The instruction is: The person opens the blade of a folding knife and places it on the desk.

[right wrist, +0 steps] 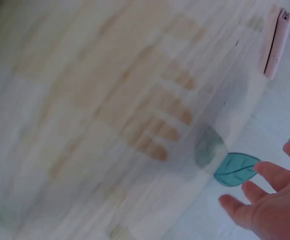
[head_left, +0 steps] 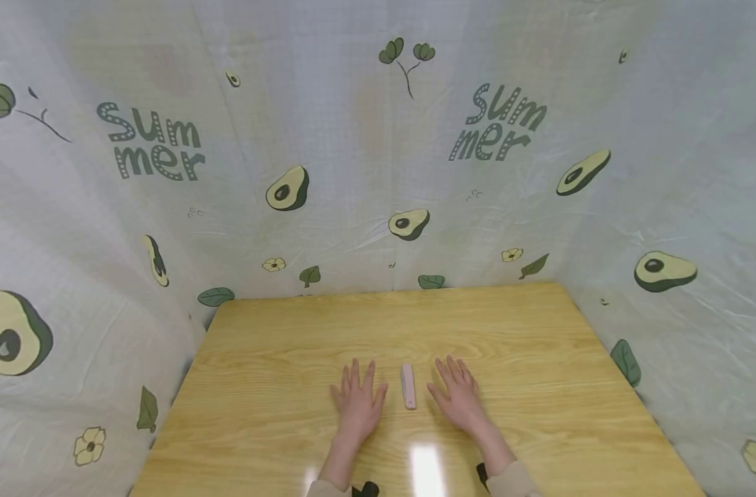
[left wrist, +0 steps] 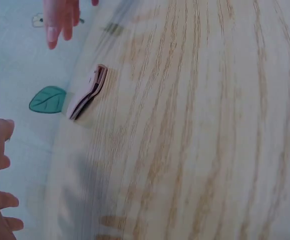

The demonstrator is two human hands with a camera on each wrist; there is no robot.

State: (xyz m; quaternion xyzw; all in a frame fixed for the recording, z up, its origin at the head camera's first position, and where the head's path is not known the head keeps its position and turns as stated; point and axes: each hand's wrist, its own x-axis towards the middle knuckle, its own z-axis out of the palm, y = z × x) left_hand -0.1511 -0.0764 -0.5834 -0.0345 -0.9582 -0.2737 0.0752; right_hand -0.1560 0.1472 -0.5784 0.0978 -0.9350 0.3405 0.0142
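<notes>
A slim pink object, shaped like a folded knife or cutter (head_left: 409, 386), lies lengthwise on the wooden table between the two hands. Its dark slot along one side shows in the left wrist view (left wrist: 89, 92) and the right wrist view (right wrist: 278, 44). On its left, the left hand (head_left: 359, 407) has its fingers spread and holds nothing. The right hand (head_left: 461, 402), fingers also spread and empty, is on its right. Neither hand touches the pink object. Both hands are low over the table; whether they rest on it I cannot tell.
The wooden table (head_left: 278, 345) reflects a bright light near its front edge. A pale cloth (head_left: 353, 124) printed with avocados, leaves and lettering hangs behind the table and along both sides. Dark wrist straps show at both sleeves.
</notes>
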